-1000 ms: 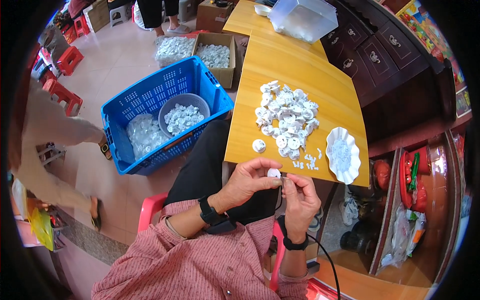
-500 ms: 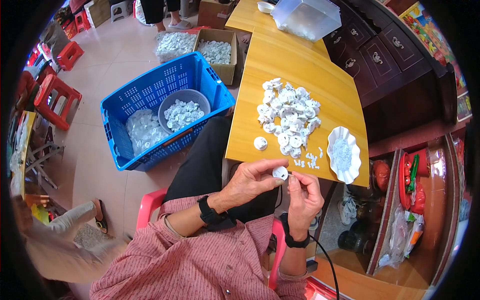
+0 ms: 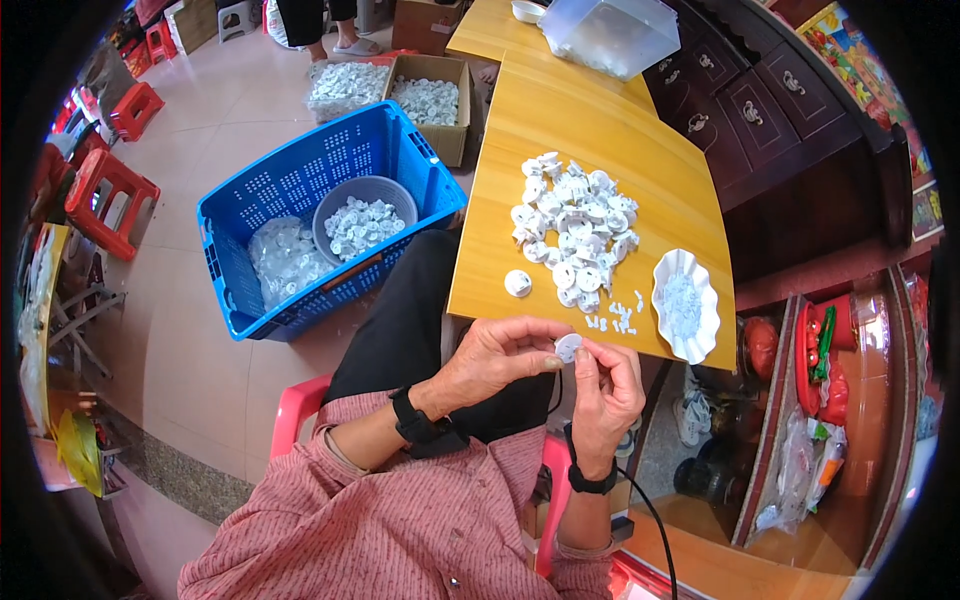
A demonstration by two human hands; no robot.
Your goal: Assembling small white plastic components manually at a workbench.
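A round white plastic part (image 3: 568, 347) is pinched between my left hand (image 3: 488, 366) and my right hand (image 3: 606, 398), just off the table's near edge. My left thumb and forefinger grip one side of it. At the other side, the fingertips of my right hand close on its edge; whether a small piece is also between them is hidden. Beyond my hands lies a heap of similar white parts (image 3: 575, 225), with one single part (image 3: 518, 283) apart from it. Several tiny white pieces (image 3: 622, 320) are scattered beside a white fluted dish (image 3: 702, 343) filled with more.
The yellow wooden table (image 3: 490, 215) carries a clear plastic bin (image 3: 615, 35) at its far end. To my left stand a blue crate (image 3: 262, 190) holding a grey basin (image 3: 408, 197) of parts, and a cardboard box (image 3: 452, 147). Red stools (image 3: 110, 200) stand farther left.
The white part has turned in my fingers, so the dark slot on its face no longer shows. A person passing at the lower left has left the view.
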